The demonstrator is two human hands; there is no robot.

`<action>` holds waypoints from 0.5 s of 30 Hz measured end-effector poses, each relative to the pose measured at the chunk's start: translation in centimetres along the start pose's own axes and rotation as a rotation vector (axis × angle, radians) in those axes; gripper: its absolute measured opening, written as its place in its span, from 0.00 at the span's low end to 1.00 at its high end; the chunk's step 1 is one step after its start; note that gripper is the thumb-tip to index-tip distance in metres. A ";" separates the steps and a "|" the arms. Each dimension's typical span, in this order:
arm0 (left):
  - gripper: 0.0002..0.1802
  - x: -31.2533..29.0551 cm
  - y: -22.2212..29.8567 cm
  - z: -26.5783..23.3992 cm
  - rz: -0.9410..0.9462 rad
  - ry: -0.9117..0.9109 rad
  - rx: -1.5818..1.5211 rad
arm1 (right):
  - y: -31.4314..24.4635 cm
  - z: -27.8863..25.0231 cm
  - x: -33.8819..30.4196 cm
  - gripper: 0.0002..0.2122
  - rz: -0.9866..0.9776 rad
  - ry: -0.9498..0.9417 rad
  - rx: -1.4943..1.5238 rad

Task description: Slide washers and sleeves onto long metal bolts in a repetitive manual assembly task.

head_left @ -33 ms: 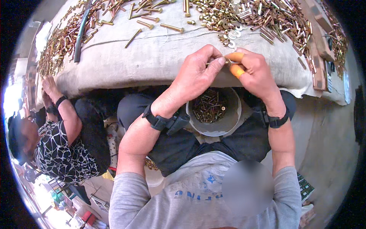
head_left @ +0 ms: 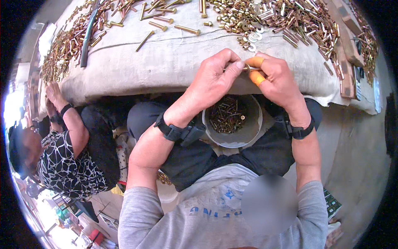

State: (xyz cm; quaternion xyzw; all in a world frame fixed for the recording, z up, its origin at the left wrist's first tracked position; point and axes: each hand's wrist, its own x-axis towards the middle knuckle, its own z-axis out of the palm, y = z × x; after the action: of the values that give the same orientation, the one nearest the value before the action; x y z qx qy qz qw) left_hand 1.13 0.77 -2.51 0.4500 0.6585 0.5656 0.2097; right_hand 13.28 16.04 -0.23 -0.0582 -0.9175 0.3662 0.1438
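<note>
My left hand [head_left: 215, 74] is closed in a pinch around a thin brass-coloured bolt [head_left: 244, 69] at the cloth-covered table's near edge. My right hand [head_left: 277, 76], with orange covers on its thumb and forefinger, closes on the bolt's other end. A small round part, perhaps a washer, sits on the bolt between the two hands; the fingers hide most of it. Just beyond my hands lie several loose washers [head_left: 252, 38] beside a heap of short brass-coloured sleeves [head_left: 236, 18]. Below my hands, between my knees, stands a pale bucket [head_left: 258, 126] holding many fastener pieces.
Long bolts [head_left: 187, 30] lie scattered across the cloth [head_left: 166, 68]. More bolts are heaped at the left beside a dark strip [head_left: 88, 39]. Copper-coloured tubes [head_left: 296, 25] pile up at the right by a wooden board [head_left: 348, 50]. A co-worker [head_left: 68, 153] sits at my left.
My fingers have shifted very slightly around the bolt. Everything else stays where it was.
</note>
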 end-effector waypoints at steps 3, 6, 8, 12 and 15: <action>0.10 -0.1 0.3 -0.3 -0.129 -0.047 -0.140 | -0.1 0.8 -0.2 0.11 -0.144 0.041 -0.060; 0.12 0.0 0.7 -0.6 -0.291 -0.028 -0.497 | -0.7 0.5 -0.1 0.10 0.092 0.075 0.371; 0.14 0.4 1.3 -1.0 -0.366 0.004 -0.443 | 0.4 0.0 0.1 0.09 0.173 0.136 0.587; 0.17 0.2 1.8 -0.5 -0.383 -0.130 -0.391 | -0.3 1.2 0.0 0.08 0.096 0.022 0.344; 0.18 0.1 1.8 -0.8 -0.376 -0.044 -0.453 | -0.4 0.0 0.7 0.08 0.117 0.065 0.336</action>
State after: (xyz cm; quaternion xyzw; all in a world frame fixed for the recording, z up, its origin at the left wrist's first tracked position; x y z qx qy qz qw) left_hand 1.09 0.29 -0.64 0.2742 0.5826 0.6395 0.4200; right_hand 12.65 15.87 0.19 -0.0983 -0.8333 0.5202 0.1595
